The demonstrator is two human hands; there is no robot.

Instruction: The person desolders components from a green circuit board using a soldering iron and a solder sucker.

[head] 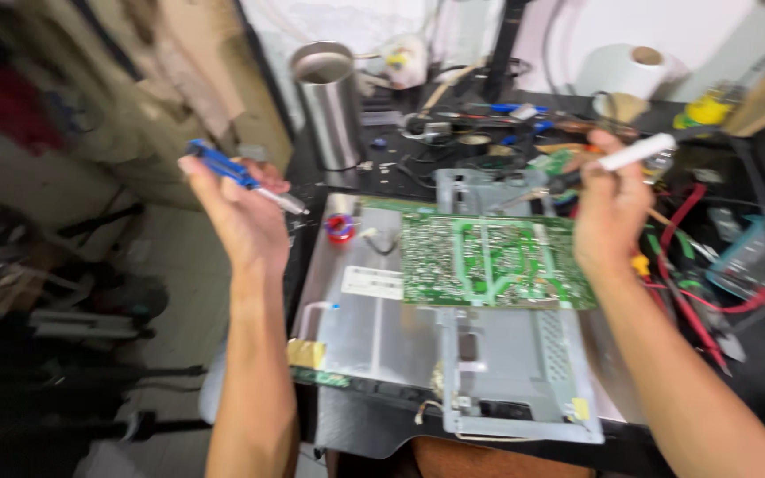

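Observation:
My left hand (243, 211) is raised left of the bench and grips a blue-handled tool with a metal tip (243, 175), tip pointing right. My right hand (611, 212) is raised over the right side of a green circuit board (489, 261) and holds a white pen-shaped tool (637, 151). The board lies on a grey metal chassis panel (374, 327) on the dark bench. The view is blurred by motion.
A steel cylinder cup (329, 102) stands at the back left of the bench. A small red spool (340, 227) lies by the board's left edge. Red wires (679, 221), tools and parts clutter the right side. A white tape roll (630, 69) sits at the back.

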